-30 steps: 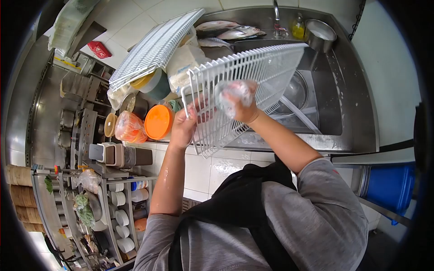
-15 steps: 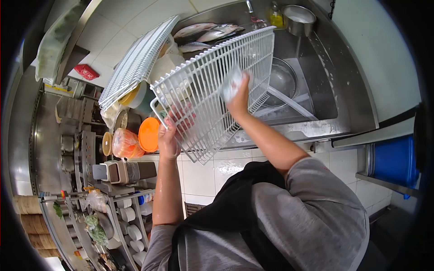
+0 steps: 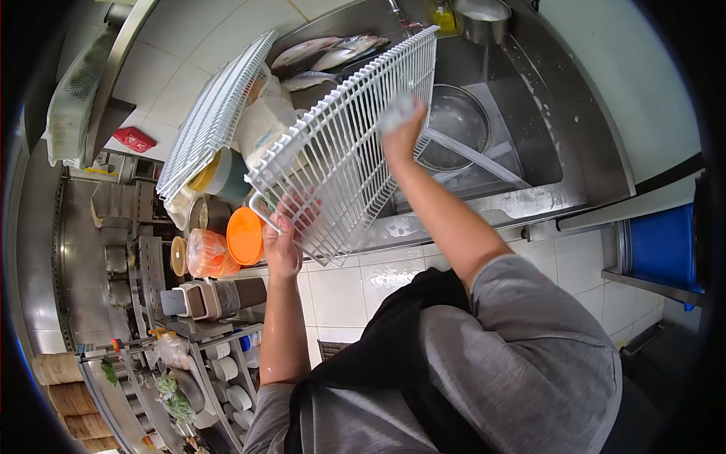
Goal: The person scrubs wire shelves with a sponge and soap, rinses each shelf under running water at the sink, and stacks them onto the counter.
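A white wire rack (image 3: 342, 106) is tilted over the front of the sink. My left hand (image 3: 282, 244) grips its lower left corner, fingers wrapped round the wires and partly seen through them. Against the rack's upper right part, my right hand (image 3: 403, 140) is closed on a pale, whitish scrubbing cloth (image 3: 397, 113); motion blurs it, so its exact kind is unclear. Behind the rack, a round metal bowl (image 3: 463, 121) sits in the sink (image 3: 541, 163), with pale strips lying beside it.
A second wire rack (image 3: 219, 113) leans at the left. Several fish (image 3: 348, 53) lie at the back, and a metal pot (image 3: 482, 29) stands at the back right. An orange lid (image 3: 246, 236) and a bag of orange pieces (image 3: 208, 253) are left of my left hand.
The held rack has shifted slightly left and up in view, along with the surroundings. My right hand has moved the cloth a little across the wires. Both grips stay the same.
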Available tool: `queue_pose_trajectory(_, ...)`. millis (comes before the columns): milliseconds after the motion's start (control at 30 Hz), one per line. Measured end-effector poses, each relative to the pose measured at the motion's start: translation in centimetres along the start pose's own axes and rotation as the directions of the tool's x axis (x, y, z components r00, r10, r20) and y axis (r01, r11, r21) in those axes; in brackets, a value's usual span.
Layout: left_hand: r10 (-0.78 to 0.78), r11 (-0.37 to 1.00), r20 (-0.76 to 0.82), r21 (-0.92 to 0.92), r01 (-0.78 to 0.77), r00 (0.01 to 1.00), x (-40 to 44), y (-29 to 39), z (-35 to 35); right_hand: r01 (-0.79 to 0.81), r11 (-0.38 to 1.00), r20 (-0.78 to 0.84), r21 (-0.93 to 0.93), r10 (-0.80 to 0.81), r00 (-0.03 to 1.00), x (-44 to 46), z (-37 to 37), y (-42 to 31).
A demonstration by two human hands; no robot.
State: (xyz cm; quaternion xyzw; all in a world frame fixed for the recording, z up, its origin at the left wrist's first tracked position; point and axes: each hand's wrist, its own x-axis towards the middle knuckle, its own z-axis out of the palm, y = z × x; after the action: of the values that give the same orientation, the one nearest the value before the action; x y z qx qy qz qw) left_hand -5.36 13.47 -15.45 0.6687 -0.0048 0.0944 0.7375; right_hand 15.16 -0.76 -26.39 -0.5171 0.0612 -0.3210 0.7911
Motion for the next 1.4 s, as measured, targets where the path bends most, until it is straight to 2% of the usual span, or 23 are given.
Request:
queue_pose_trajectory(67, -0.005, 1.000, -0.003, 0.001, 0.005, 1.000, -0.6, -0.3, -0.7, -0.389, 0.833, 0.122, 0.394, 0.372, 0.920, -4.5, -3.8, 5.9)
queue_pose_trajectory(133, -0.001, 0.999, 0.000, -0.032, 0.001, 1.000, -1.2, -0.9, -1.6, -0.660, 0.724, 0.022, 0.201, 0.670, 0.742, -6.4, -5.5, 9.3)
queue_pose_trajectory(200, 0.011, 0.998, 0.058, 0.053, -0.014, 0.998, -1.8, -1.5, -2.6, -0.720, 0.694, -0.151, 0.015, 0.714, 0.684, -3.4, -3.6, 9.6)
queue_pose_trajectory(267, 0.085, 0.977, 0.076, 0.190, -0.098, 0.993, -2.6, -1.9, -1.9, -0.626, 0.779, -0.240, -0.033, 0.602, 0.762, 2.7, -0.2, 6.9)
queue_pose_trajectory(300, 0.098, 0.973, 0.057, 0.203, -0.108, 0.994, -2.4, -2.3, -1.6, -0.482, 0.872, -0.091, 0.086, 0.489, 0.868, 6.0, 0.5, 3.9)
queue_pose_trajectory(333, 0.096, 0.985, 0.027, 0.141, -0.099, 0.995, -2.3, -2.6, -2.0, -0.301, 0.953, -0.054, -0.037, 0.299, 0.953, 7.7, 1.5, -3.3)
queue_pose_trajectory(367, 0.095, 0.992, -0.003, 0.078, -0.095, 0.995, -2.0, -2.8, -2.4, -0.133, 0.988, -0.060, -0.083, 0.128, 0.990, 9.7, 2.7, -4.4)
queue_pose_trajectory(400, 0.100, 0.992, -0.014, 0.078, -0.098, 0.995, -1.8, -2.3, -2.4, 0.033, 0.991, -0.056, -0.129, -0.041, 0.998, 11.0, 3.8, -4.2)
queue_pose_trajectory(500, 0.022, 0.998, -0.093, -0.053, -0.027, 0.995, -1.4, -0.3, -2.4, 0.118, 0.957, 0.026, -0.264, -0.115, 0.993, 7.5, 4.1, -0.2)
queue_pose_trajectory(567, 0.098, 0.995, -0.138, -0.003, -0.099, 0.986, -1.1, 0.4, -2.4, 0.089, 0.947, 0.059, -0.309, -0.074, 0.996, 2.4, 1.9, 4.6)
queue_pose_trajectory(633, 0.101, 0.995, -0.178, 0.031, -0.097, 0.979, -1.3, 0.3, -2.8, -0.150, 0.938, 0.053, -0.313, 0.175, 0.983, -2.1, -0.7, 9.2)
queue_pose_trajectory(700, 0.053, 0.998, -0.228, -0.006, -0.056, 0.972, -1.7, 0.2, -3.8, -0.506, 0.821, -0.010, -0.264, 0.522, 0.853, -2.9, -2.4, 12.1)
queue_pose_trajectory(767, 0.052, 0.998, -0.223, -0.020, -0.058, 0.973, -2.1, 0.3, -4.1, -0.658, 0.715, -0.025, -0.235, 0.673, 0.739, 2.2, -0.8, 12.1)
queue_pose_trajectory(833, 0.060, 0.996, -0.205, -0.048, -0.072, 0.977, -2.6, 0.6, -3.8, -0.494, 0.831, 0.015, -0.254, 0.514, 0.857, 8.7, 2.5, 9.0)
queue_pose_trajectory(900, 0.066, 0.994, -0.228, -0.067, -0.084, 0.971, -2.5, 0.4, -3.7, -0.004, 0.968, -0.051, -0.250, -0.009, 0.999, 14.2, 7.0, 6.4)
queue_pose_trajectory(1000, 0.042, 0.994, -0.276, -0.087, -0.068, 0.960, -2.4, 0.6, -3.1, 0.148, 0.962, 0.089, -0.228, -0.130, 0.987, 16.4, 7.5, 7.1)
queue_pose_trajectory(1067, 0.047, 0.994, -0.290, -0.077, -0.073, 0.956, -2.2, 0.7, -3.0, 0.159, 0.874, 0.195, -0.460, -0.075, 0.978, 12.6, 3.2, 10.9)
queue_pose_trajectory(1100, 0.050, 0.995, -0.301, -0.065, -0.073, 0.952, -2.1, 0.6, -2.9, 0.147, 0.724, 0.225, -0.674, 0.012, 0.974, 9.7, 0.3, 14.4)
queue_pose_trajectory(1133, 0.050, 0.995, -0.317, -0.067, -0.075, 0.947, -2.2, 0.5, -2.9, 0.036, 0.592, 0.238, -0.805, 0.267, 0.934, 7.4, -3.2, 20.9)
queue_pose_trajectory(1200, 0.043, 0.997, -0.239, -0.058, -0.059, 0.970, -2.5, 0.6, -3.1, -0.055, 0.595, 0.184, -0.802, 0.333, 0.925, 2.2, -6.6, 21.1)
queue_pose_trajectory(1267, 0.032, 0.998, -0.237, -0.048, -0.045, 0.971, -2.7, 0.2, -3.4, -0.394, 0.736, -0.053, -0.550, 0.440, 0.896, -1.9, -9.9, 26.4)
queue_pose_trajectory(1300, 0.030, 0.998, -0.212, -0.039, -0.039, 0.977, -2.8, -0.2, -3.5, -0.397, 0.721, -0.040, -0.569, 0.458, 0.888, -1.8, -10.2, 25.0)
queue_pose_trajectory(1400, 0.025, 0.999, -0.230, 0.030, -0.019, 0.973, -2.1, 0.0, -2.4, -0.002, 0.287, 0.181, -0.958, 0.608, 0.773, -0.9, -8.8, 17.1)
